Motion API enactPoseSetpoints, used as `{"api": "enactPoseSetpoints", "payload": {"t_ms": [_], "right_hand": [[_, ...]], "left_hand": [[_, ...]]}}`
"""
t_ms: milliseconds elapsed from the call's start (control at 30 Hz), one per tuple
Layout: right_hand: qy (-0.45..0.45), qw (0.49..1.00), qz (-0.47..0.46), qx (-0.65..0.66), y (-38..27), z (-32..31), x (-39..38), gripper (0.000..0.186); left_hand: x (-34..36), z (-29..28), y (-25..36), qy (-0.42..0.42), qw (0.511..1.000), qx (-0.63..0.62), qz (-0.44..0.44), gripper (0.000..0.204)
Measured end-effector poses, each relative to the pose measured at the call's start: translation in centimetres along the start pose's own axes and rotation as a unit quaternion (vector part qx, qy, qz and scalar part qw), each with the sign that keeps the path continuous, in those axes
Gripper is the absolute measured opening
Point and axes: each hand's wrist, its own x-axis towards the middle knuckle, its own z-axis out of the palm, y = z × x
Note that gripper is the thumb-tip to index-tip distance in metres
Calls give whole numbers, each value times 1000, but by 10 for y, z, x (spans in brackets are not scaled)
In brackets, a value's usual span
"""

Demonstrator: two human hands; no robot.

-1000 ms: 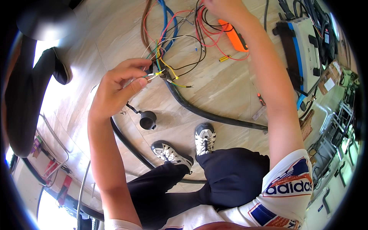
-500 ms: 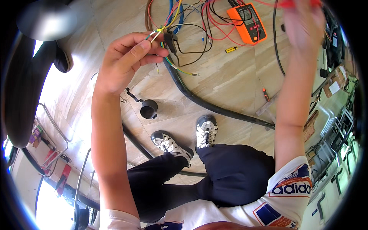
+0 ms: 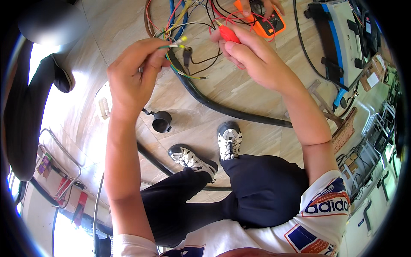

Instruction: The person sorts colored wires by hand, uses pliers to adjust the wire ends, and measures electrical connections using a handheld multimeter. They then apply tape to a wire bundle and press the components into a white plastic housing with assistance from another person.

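Bystander's leg (image 3: pixel 36 96): dark trousers and a dark shoe, out at nine o'clock.
Left hand (image 3: pixel 133 73): between ten and eleven o'clock, thumb and fingers pinched on thin wires (image 3: pixel 175 44), white and green with a yellow end.
Black cap (image 3: pixel 162 121): round and cup-like, at nine o'clock on the floor (image 3: pixel 257 96), below the left hand.
Wire bundle (image 3: pixel 171 21): brown, blue, red and yellow strands, between eleven and twelve o'clock.
Dark clip (image 3: pixel 187 56): eleven o'clock, just beside the pinched wires.
Black cable (image 3: pixel 233 112): thick, curving over the floor from eleven o'clock to three.
Right hand (image 3: pixel 254 53): one o'clock, well apart from the left, gripping a red clip (image 3: pixel 230 35) whose tip points toward eleven and stands clear of the pinched wires.
Meter (image 3: pixel 276 26): orange and dark, farther out at one o'clock, with another person's hands (image 3: pixel 269 6) at its upper end and red and black leads nearby.
Case (image 3: pixel 342 43): grey with blue trim, two o'clock.
Cardboard box (image 3: pixel 371 73): between two and three o'clock, beside the case.
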Motion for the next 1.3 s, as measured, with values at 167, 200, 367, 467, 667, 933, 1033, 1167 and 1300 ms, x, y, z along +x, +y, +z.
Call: {"api": "enactPoseSetpoints", "payload": {"t_ms": [167,200,367,467,667,933,1033,1167,1300], "right_hand": [[-41,999,-15,-24,-2,7,5,29],[-19,997,-40,-62,-1,9,6,30],[-3,993,-53,-101,0,9,9,41],[-47,999,-14,-6,-2,10,9,48],[-87,995,-36,18,-4,11,11,53],[-111,980,24,164,-6,10,8,51],[-118,977,27,178,-7,10,9,50],[-125,973,21,190,-7,11,8,49],[-118,976,25,184,-7,11,9,48]], "left_hand": [[-2,30,-13,180,972,106,112,12],[-3,33,-15,192,967,111,128,12],[0,37,-23,209,956,145,146,15],[2,35,-23,198,955,155,157,17],[2,29,-22,161,959,170,161,21],[1,28,-24,138,950,198,198,25],[2,29,-25,142,946,203,209,26],[2,29,-27,148,945,200,214,26],[1,29,-26,141,946,206,206,26]]}}
